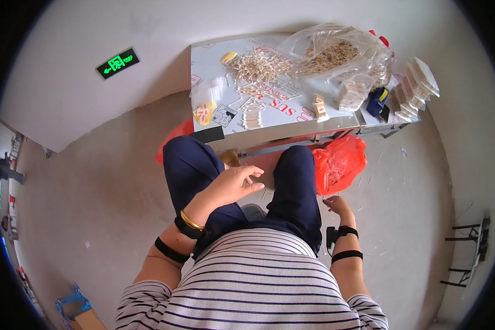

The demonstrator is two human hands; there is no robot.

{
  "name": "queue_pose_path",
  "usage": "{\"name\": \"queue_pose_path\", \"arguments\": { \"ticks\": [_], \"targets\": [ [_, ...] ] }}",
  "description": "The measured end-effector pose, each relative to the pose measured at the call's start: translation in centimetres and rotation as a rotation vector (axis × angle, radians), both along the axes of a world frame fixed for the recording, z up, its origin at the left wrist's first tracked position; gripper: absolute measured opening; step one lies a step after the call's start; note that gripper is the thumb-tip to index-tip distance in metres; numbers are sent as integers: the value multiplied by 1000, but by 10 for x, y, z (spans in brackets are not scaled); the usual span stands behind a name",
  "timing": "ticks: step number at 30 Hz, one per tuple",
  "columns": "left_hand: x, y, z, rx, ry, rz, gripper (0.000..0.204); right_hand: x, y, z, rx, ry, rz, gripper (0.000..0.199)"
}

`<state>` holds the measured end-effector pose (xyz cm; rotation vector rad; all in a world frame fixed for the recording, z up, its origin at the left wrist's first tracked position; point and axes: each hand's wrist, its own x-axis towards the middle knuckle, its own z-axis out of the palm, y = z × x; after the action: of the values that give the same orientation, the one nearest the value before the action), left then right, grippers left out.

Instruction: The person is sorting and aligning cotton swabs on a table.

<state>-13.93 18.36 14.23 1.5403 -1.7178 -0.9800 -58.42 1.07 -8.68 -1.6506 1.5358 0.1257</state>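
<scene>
My left hand (234, 184) hovers over my lap between the knees, fingers loosely stretched and thumb apart, holding nothing. Down by my right thigh, my right hand (339, 207) has its fingers curled together; whatever they pinch, if anything, is too small to name. It is just below a red plastic bag (349, 165) on the floor with thin sticks inside. On the metal-topped table (234, 52) ahead lie a heap of cotton swabs (261, 66) and a neat row of swabs (252, 117). Behind to the right sits a large clear bag (308, 41) full of swabs.
Clear plastic sleeves (208, 91) and yellow printed packs (204, 113) lie at the table's left. Toward the right are a small swab pack (320, 107), stacked packs (353, 92) and a blue tape dispenser (377, 103). Another red bag (175, 136) shows beyond my left knee.
</scene>
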Motion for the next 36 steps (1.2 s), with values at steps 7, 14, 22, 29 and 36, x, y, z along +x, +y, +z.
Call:
{"name": "queue_pose_path", "arguments": {
  "ticks": [7,14,22,29,36],
  "targets": [
    [56,-52,11,0,-53,19,45,99,-71,101,-640,-127,-29,31],
    [126,-182,-18,-61,-224,245,37,268,-124,121,-475,-513,215,25],
    [162,-275,-140,79,-369,394,23,371,-168,52,-456,-477,347,27],
    [167,-283,-193,-57,-587,487,10,419,-202,34,-747,-405,413,21],
    [175,-279,-200,-111,-570,456,13,438,-211,21,-813,-328,469,16]
  ]
}}
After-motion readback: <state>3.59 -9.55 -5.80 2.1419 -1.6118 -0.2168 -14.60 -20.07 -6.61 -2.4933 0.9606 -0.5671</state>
